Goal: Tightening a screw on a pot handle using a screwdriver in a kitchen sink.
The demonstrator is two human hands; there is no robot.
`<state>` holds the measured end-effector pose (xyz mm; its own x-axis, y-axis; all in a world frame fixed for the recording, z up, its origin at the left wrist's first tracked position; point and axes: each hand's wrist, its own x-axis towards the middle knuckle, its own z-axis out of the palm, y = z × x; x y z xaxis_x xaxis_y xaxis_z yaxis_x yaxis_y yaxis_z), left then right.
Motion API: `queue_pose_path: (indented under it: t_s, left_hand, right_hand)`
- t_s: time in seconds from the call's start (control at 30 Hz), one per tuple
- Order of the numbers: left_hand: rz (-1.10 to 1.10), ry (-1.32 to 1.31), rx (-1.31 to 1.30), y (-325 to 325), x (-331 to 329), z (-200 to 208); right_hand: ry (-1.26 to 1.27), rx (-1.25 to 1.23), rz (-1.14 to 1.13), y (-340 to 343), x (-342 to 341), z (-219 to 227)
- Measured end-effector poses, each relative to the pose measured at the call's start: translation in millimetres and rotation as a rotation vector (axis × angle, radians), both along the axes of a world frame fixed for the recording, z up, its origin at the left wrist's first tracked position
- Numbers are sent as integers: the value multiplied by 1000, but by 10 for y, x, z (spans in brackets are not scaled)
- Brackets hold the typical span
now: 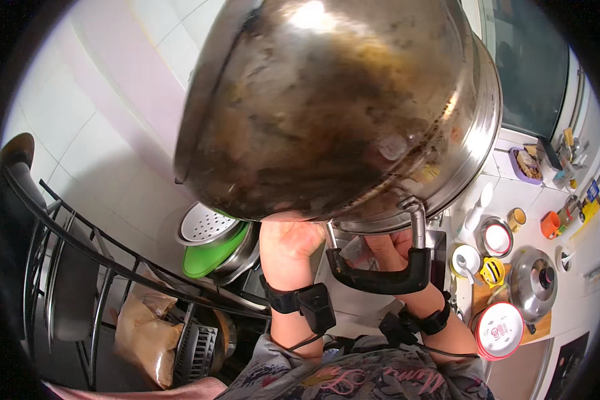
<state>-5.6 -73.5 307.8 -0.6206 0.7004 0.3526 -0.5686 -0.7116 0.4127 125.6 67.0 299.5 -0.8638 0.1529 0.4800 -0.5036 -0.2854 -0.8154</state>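
Observation:
A large stainless steel pot (340, 120), its side stained brown, fills the upper middle, tilted and raised close in front of me. At its lower edge sticks out a loop handle (380, 280) with a black grip. My left hand (290, 237) presses against the pot's underside, the wrist bent back and the fingers hidden behind the metal. Behind the loop handle, my right hand (392, 248) is closed at the pot's lower rim, with most of its fingers covered. Both arms reach upward and appear to bear the pot between them.
A black metal rack (107, 257) curves along the left, with a brown bag (147, 337) beside it. Past it stand a perforated steel colander (210, 223) and a green board-like piece (213, 252). At right are a pot lid (533, 283), a white red-rimmed bowl (500, 331) and an orange mug (550, 225).

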Motion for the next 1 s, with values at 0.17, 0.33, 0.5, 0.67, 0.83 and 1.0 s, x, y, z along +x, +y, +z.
queue_pose_path:
  t_s: [0.17,0.33,0.5,0.67,0.83,1.0]
  left_hand:
    - [996,1064,-1217,71,480,259]
    - [875,817,-1132,101,353,210]
    - [872,567,-902,57,364,184]
    - [802,430,-768,167,394,-65]
    - [706,231,-536,195,463,22]
    - [508,-15,-211,602,278,120]
  right_hand:
    - [-19,0,94,155,28,-86]
    - [-69,-174,-28,77,52,-77]
    - [-256,71,125,279,142,139]
    - [152,392,42,556,55,-162]
    - [-241,-506,-427,303,317,-542]
    - [-52,-482,-916,417,810,-338]
